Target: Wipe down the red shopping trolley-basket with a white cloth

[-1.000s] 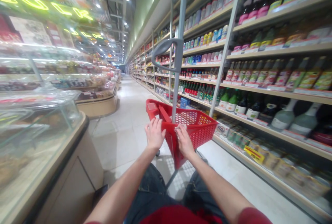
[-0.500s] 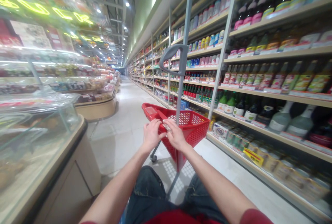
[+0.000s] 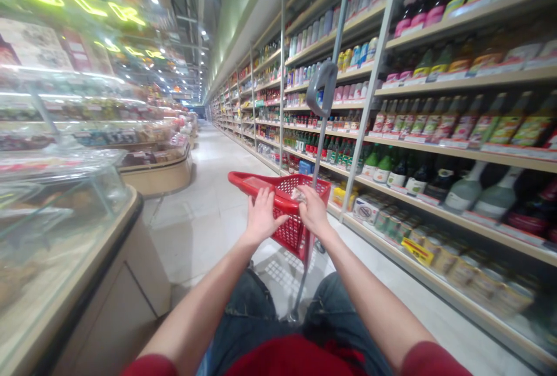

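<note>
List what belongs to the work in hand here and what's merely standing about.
In hand:
- red cart, under left hand and right hand
- its grey handle
- pale thing, unclear

Standing about:
- shelves
- bottles
- cans
- yellow tag
- glass counter

Cart rim [image 3: 285, 205] partly hidden; pole [image 3: 341, 22] cut off above; left goods [image 3: 91, 110] blurred.

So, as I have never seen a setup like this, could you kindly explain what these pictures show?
There is no machine: these are a person's bare hands, seen by a camera worn on the head, looking forward and down. The left hand rests open on the rim of a red shopping cart. The right hand, on the same rim, holds a small whitish item, too blurred to name. To the right, shelving bears bottles and cans; to the left is a glass-topped display case.
</note>
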`<control>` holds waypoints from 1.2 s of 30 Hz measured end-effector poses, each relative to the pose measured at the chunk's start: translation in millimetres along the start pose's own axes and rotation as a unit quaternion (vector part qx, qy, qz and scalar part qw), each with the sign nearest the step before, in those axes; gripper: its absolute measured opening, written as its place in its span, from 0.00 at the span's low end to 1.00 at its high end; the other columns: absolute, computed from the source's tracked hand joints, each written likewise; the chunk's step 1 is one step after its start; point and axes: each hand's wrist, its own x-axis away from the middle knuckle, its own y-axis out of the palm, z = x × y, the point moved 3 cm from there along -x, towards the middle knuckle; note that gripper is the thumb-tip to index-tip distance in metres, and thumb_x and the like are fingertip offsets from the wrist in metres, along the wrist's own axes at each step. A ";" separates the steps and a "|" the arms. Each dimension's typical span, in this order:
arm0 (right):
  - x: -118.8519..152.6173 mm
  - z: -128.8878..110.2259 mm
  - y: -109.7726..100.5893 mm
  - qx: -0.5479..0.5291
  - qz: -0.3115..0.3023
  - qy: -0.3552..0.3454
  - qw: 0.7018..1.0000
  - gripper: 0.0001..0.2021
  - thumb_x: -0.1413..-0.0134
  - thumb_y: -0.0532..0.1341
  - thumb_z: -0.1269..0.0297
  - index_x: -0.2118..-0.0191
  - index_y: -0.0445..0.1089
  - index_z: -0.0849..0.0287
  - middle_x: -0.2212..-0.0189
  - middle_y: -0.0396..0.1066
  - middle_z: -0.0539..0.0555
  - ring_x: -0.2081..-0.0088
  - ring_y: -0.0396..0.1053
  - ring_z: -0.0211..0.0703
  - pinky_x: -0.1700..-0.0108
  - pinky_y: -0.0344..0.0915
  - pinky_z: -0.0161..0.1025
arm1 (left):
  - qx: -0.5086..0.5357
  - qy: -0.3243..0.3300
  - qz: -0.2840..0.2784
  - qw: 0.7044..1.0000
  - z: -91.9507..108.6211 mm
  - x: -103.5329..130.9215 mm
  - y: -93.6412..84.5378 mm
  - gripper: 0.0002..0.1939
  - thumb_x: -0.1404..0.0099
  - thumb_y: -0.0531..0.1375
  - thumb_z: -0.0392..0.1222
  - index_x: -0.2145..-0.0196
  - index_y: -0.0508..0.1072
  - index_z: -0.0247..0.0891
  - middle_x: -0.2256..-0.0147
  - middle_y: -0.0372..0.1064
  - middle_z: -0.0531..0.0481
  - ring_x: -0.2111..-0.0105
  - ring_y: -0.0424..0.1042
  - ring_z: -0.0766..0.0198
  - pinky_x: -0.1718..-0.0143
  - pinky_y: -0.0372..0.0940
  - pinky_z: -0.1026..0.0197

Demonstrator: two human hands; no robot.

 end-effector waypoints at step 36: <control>-3.3 -19.1 35.8 0.156 -0.063 0.015 0.986 0.25 0.48 0.46 0.79 0.44 0.61 0.67 0.42 0.56 0.64 0.38 0.46 0.51 0.41 0.48 0.55 | -0.035 -0.008 0.001 0.999 -5.4 2.2 2.7 0.33 0.46 0.55 0.39 0.41 0.54 0.36 0.38 0.46 0.40 0.37 0.43 0.51 0.42 0.44 0.37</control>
